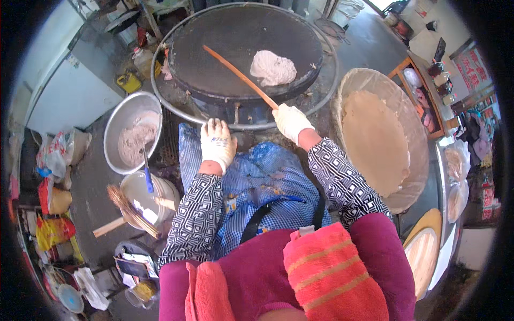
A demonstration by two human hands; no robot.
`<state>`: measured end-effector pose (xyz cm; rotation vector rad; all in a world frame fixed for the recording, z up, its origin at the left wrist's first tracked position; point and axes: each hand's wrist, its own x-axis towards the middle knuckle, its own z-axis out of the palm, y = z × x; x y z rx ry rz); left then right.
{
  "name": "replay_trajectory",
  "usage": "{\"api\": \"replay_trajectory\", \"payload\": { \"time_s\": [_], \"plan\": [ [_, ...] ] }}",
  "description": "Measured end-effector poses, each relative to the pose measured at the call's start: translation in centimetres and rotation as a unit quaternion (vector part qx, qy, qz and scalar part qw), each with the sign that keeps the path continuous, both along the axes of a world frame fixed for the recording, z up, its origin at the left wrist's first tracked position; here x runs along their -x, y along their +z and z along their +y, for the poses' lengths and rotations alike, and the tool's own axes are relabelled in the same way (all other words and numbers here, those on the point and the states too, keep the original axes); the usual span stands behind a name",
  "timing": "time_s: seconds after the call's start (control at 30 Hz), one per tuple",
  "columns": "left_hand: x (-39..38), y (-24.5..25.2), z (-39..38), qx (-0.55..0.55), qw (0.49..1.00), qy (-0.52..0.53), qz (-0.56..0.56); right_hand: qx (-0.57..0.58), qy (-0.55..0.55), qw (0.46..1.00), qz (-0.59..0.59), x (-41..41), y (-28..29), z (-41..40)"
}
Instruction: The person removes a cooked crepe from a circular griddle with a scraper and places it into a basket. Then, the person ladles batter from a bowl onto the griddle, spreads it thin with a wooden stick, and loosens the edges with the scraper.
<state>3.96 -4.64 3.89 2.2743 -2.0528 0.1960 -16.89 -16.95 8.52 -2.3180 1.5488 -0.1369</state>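
Observation:
A large round griddle (209,36) with a metal ring around it lies before me, a mound of pale, wet batter (273,68) on its right part. My right hand (292,121), in a whitish glove, grips one end of a long, thin wooden stick (243,77), which slants up and left over the griddle, left of the batter. Gloved as well, my left hand (218,143) rests with its fingertips at the near edge of the metal ring (261,126) and holds nothing. Its fingers are straight, the thumb a little apart.
Left of the griddle are a metal bowl (108,136) of batter with a blue-handled tool (148,180), and a bucket (172,192) with a straw brush (124,204) across it. On the right stands a big plastic-lined basin (415,160) of tan batter, near round wooden boards (421,257).

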Motion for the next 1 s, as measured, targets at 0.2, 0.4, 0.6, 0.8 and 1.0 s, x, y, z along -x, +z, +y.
{"api": "replay_trajectory", "payload": {
  "time_s": [0.2, 0.4, 0.6, 0.8, 1.0],
  "plan": [
    [1.5, -0.5, -0.3, -0.036, 0.999, 0.021, -0.026, 0.017, -0.066, 0.996, -0.055, 2.7, -2.0, -4.3],
    [2.0, -0.8, -0.3, -0.045, 0.996, 0.044, -0.071, 0.022, -0.113, 0.992, 0.054, 5.8, -2.3, -4.7],
    [1.0, -2.1, -0.1, -0.039, 0.994, 0.066, -0.083, 0.046, -0.078, 0.995, 0.051, 4.8, -2.8, -4.4],
    [0.6, -2.2, -0.6, -0.035, 0.995, 0.070, -0.062, 0.076, -0.077, 0.992, 0.072, 5.5, -2.0, -5.4],
    [0.0, -2.1, -0.9, -0.002, 0.995, 0.068, -0.073, 0.093, -0.091, 0.989, 0.076, 8.2, -2.7, -7.7]
  ]
}}
